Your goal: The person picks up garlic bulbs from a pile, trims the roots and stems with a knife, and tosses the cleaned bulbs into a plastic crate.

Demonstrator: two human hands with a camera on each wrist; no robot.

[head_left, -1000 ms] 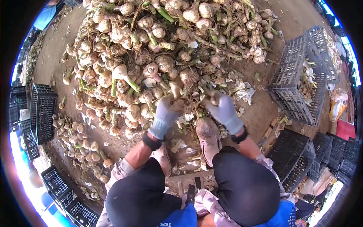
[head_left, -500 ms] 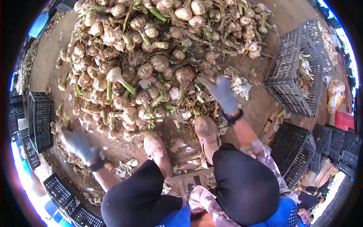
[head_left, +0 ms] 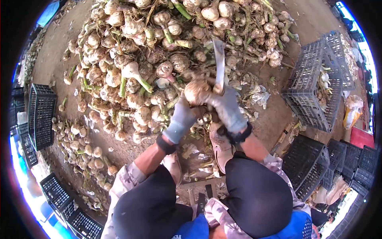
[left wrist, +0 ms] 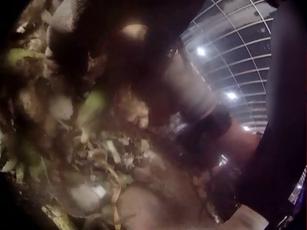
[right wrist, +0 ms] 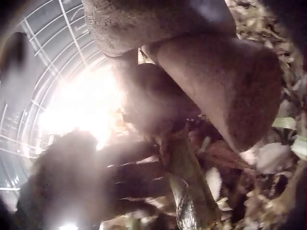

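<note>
In the head view my gloved left hand (head_left: 184, 117) grips a large, dirt-covered garlic bulb (head_left: 197, 92) at the near edge of the garlic heap (head_left: 135, 79). My gloved right hand (head_left: 229, 112) is close against the bulb's right side and holds a knife (head_left: 219, 59), its pale blade pointing up and away from me. A thick garlic stem (right wrist: 184, 191) hangs below the bulb in the right wrist view, with gloved fingers (right wrist: 220, 76) above it. The left wrist view is dark and blurred; loose trimmings (left wrist: 115, 153) show under the hand.
A grey crate (head_left: 306, 87) with some garlic stands at the right, more black crates (head_left: 304, 159) nearer me. Trimmed bulbs (head_left: 85, 149) lie on the ground at the left beside a black crate (head_left: 41, 115). My shoes (head_left: 220, 145) are just below the hands, among peelings.
My left hand swung out to the trimmed bulbs at the left, then came back to the middle and now grips a large bulb. The right hand's knife blade now shows pointing up.
</note>
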